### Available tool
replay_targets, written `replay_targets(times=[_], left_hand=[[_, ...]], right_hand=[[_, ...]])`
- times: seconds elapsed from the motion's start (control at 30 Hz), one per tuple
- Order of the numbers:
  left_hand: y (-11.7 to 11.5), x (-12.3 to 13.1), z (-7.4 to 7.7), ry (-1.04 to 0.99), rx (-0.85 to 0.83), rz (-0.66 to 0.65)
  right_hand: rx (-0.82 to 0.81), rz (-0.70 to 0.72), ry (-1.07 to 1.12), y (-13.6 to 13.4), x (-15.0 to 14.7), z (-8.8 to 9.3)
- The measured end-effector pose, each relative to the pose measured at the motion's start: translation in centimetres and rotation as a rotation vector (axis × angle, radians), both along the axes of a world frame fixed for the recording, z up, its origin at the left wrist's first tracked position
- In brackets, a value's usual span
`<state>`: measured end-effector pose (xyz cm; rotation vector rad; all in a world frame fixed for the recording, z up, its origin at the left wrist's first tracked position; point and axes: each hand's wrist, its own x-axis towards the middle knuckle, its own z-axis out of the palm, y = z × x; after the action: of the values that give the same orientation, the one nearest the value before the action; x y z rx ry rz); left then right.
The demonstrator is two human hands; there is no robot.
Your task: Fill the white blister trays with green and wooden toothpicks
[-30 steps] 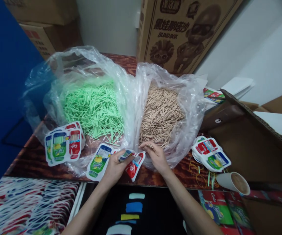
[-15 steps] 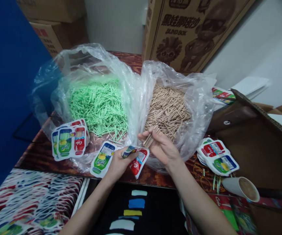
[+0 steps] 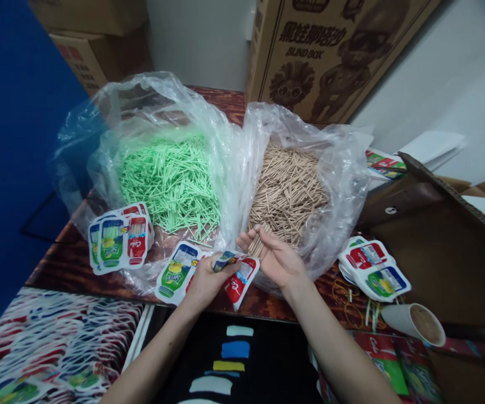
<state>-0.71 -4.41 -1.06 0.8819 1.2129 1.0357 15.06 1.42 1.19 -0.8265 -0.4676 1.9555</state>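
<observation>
My left hand (image 3: 206, 279) is closed on a small printed pouch (image 3: 239, 276), red and white with a blue top, held near the table's front edge. My right hand (image 3: 276, 259) pinches a small bundle of tan sticks (image 3: 259, 242) just above the pouch's mouth. Right behind it, a clear plastic bag holds a heap of tan sticks (image 3: 289, 188). To the left, a second clear bag holds a heap of green sticks (image 3: 170, 182). A green lemon-print pouch (image 3: 174, 274) lies flat beside my left hand.
A stack of filled pouches (image 3: 118, 241) lies at the left, another stack of pouches (image 3: 372, 269) at the right. A paper cup (image 3: 414, 324) lies on its side near rubber bands (image 3: 347, 300). A large printed carton (image 3: 330, 50) and an open brown box (image 3: 439, 252) stand behind and right.
My right hand lifted a bundle of tan sticks out of the bag, then brought it down toward the pouch in my left hand. The view shifted slightly.
</observation>
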Motion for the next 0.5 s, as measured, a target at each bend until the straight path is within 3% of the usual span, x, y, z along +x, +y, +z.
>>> replay_targets(times=[0.27, 0.5], left_hand=[[-0.2, -0.2, -0.4, 0.047, 0.011, -0.017], [-0.1, 0.1, 0.1, 0.132, 0.075, -0.027]], right_hand=[[0.049, -0.036, -0.135, -1.2, -0.4, 0.5], [0.14, -0.08, -0.278, -2.0, -0.9, 0.3]])
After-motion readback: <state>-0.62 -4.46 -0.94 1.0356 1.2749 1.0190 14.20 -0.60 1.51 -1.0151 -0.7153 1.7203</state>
